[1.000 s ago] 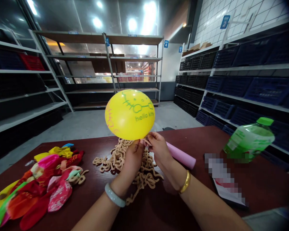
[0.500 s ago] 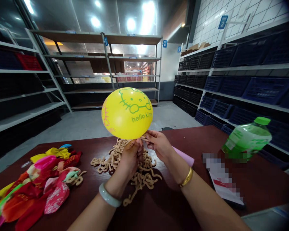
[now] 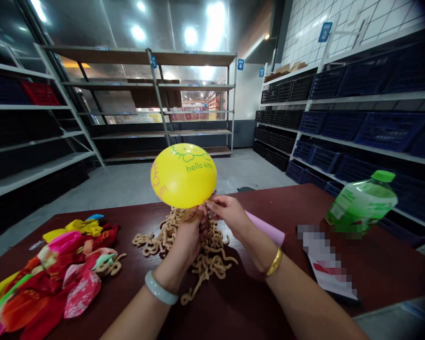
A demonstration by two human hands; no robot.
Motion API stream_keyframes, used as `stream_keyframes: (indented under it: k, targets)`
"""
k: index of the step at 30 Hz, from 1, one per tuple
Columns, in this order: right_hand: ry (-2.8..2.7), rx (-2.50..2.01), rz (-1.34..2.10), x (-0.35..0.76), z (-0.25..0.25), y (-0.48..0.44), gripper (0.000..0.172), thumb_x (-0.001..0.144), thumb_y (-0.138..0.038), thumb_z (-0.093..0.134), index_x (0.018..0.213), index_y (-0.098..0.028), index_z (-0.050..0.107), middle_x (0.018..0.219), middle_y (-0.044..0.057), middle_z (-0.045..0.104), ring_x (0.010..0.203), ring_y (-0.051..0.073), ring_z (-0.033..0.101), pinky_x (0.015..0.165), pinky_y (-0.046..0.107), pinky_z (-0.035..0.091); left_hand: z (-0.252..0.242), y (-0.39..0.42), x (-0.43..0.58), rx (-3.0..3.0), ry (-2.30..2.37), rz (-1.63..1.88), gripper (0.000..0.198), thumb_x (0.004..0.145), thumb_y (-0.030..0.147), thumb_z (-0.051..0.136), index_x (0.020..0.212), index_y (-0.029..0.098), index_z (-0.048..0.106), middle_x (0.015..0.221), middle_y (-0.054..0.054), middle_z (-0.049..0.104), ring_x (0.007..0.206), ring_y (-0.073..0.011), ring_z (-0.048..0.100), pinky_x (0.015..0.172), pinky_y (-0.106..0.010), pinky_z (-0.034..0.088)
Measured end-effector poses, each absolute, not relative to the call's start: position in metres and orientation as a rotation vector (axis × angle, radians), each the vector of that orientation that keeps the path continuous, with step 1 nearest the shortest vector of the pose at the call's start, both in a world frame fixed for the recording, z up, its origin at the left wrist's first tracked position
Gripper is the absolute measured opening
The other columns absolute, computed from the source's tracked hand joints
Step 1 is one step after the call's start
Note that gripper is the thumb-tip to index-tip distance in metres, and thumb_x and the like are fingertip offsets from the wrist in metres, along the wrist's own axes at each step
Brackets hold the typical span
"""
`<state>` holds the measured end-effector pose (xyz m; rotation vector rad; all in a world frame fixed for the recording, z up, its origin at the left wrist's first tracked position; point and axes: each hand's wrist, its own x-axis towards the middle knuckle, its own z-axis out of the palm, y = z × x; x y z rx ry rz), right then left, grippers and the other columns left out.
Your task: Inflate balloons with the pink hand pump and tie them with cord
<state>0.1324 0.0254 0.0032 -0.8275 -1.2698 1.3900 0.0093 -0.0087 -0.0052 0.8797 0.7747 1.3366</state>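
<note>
An inflated yellow balloon (image 3: 183, 174) with green "hello kitty" print is held above the dark red table (image 3: 233, 307). My left hand (image 3: 187, 233) is closed around the balloon's neck from below. My right hand (image 3: 226, 213) pinches the same neck from the right, fingers pressed together. Beneath both hands lies a heap of tan curly rubber strings (image 3: 194, 245). A pink tube (image 3: 265, 227), likely a pump, lies on the table behind my right wrist.
A pile of flat coloured balloons (image 3: 53, 278) covers the table's left side. A green plastic bottle (image 3: 361, 204) and a blurred booklet (image 3: 326, 264) sit at the right. Metal shelves line the room, with dark crates on the right-hand ones.
The balloon has tipped back and sunk lower, so its print now faces upward. Both hands stay at the neck, the right one drawn closer to the left.
</note>
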Motion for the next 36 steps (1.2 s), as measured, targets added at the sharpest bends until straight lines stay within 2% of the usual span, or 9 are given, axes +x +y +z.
stream_keyframes:
  k: [4,7,11,15,19,23,26,31,36]
  targets:
    - [-1.334,-0.890,1.134,0.137,-0.008,0.037,0.027,0.075,-0.045,0.066,0.073,-0.018,0.068,0.064,-0.001,0.059,0.060,0.013,0.048,0.058,0.027,0.038,-0.007,-0.009,0.010,0.915,0.737,1.287,0.030,0.081,0.039,0.065,0.073,0.017,0.046,0.057,0.007,0.031,0.047,-0.0054,0.027,0.042,-0.017,0.016]
    - [-1.501,-0.963,0.830,0.143,-0.012,0.045,0.026,0.080,-0.038,0.059,0.062,-0.020,0.062,0.061,-0.001,0.052,0.061,0.014,0.047,0.059,0.027,0.037,-0.007,-0.012,0.012,0.919,0.691,1.220,0.030,0.081,0.038,0.065,0.072,0.017,0.045,0.058,0.007,0.030,0.048,-0.0052,0.026,0.042,-0.016,0.016]
    - [-1.541,-0.936,0.611,0.148,-0.012,0.051,0.021,0.080,-0.029,0.055,0.063,-0.021,0.062,0.074,0.002,0.059,0.075,0.017,0.054,0.070,0.028,0.041,-0.005,-0.016,0.015,0.925,0.667,1.131,0.033,0.080,0.039,0.067,0.072,0.017,0.044,0.057,0.007,0.028,0.048,-0.0047,0.022,0.042,-0.015,0.014]
    - [-1.498,-0.982,0.480,0.149,-0.016,0.058,0.016,0.076,-0.023,0.056,0.062,-0.022,0.063,0.075,0.003,0.060,0.079,0.019,0.055,0.077,0.031,0.042,-0.003,-0.017,0.018,0.950,0.672,1.081,0.033,0.078,0.039,0.068,0.072,0.017,0.044,0.056,0.008,0.028,0.047,-0.0047,0.019,0.042,-0.016,0.011]
    - [-1.381,-0.952,0.697,0.142,-0.022,0.058,0.016,0.076,-0.030,0.060,0.064,-0.021,0.064,0.078,0.003,0.062,0.079,0.019,0.056,0.075,0.031,0.044,-0.004,-0.014,0.015,0.939,0.686,1.119,0.031,0.078,0.038,0.067,0.072,0.016,0.046,0.057,0.006,0.032,0.049,-0.0051,0.025,0.043,-0.017,0.012]
    - [-1.349,-0.743,1.358,0.135,-0.018,0.044,0.028,0.077,-0.046,0.066,0.072,-0.018,0.065,0.072,0.003,0.064,0.069,0.018,0.059,0.070,0.032,0.046,-0.006,-0.006,0.006,0.902,0.747,1.206,0.030,0.078,0.040,0.066,0.073,0.017,0.047,0.058,0.006,0.034,0.049,-0.0056,0.027,0.043,-0.018,0.014]
    - [-1.297,-0.612,1.686,0.135,-0.015,0.034,0.028,0.071,-0.042,0.075,0.075,-0.016,0.066,0.069,0.003,0.065,0.064,0.016,0.061,0.069,0.032,0.048,-0.005,-0.004,0.003,0.896,0.874,1.214,0.035,0.074,0.044,0.069,0.071,0.018,0.046,0.057,0.006,0.038,0.048,-0.0056,0.028,0.043,-0.019,0.013]
    - [-1.105,-0.611,1.736,0.129,-0.020,0.032,0.022,0.065,-0.031,0.080,0.074,-0.015,0.067,0.067,0.001,0.064,0.059,0.013,0.059,0.065,0.028,0.048,0.002,-0.008,0.003,0.853,0.897,1.144,0.037,0.067,0.045,0.072,0.067,0.017,0.048,0.055,0.005,0.040,0.046,-0.0054,0.029,0.043,-0.020,0.011]
    - [-1.057,-0.673,1.663,0.109,-0.019,0.050,0.023,0.066,-0.036,0.076,0.072,-0.016,0.066,0.065,0.003,0.065,0.059,0.015,0.060,0.062,0.028,0.049,0.000,0.001,-0.008,0.752,0.862,1.222,0.041,0.067,0.052,0.070,0.069,0.017,0.049,0.054,0.005,0.040,0.043,-0.0046,0.029,0.042,-0.020,0.008]
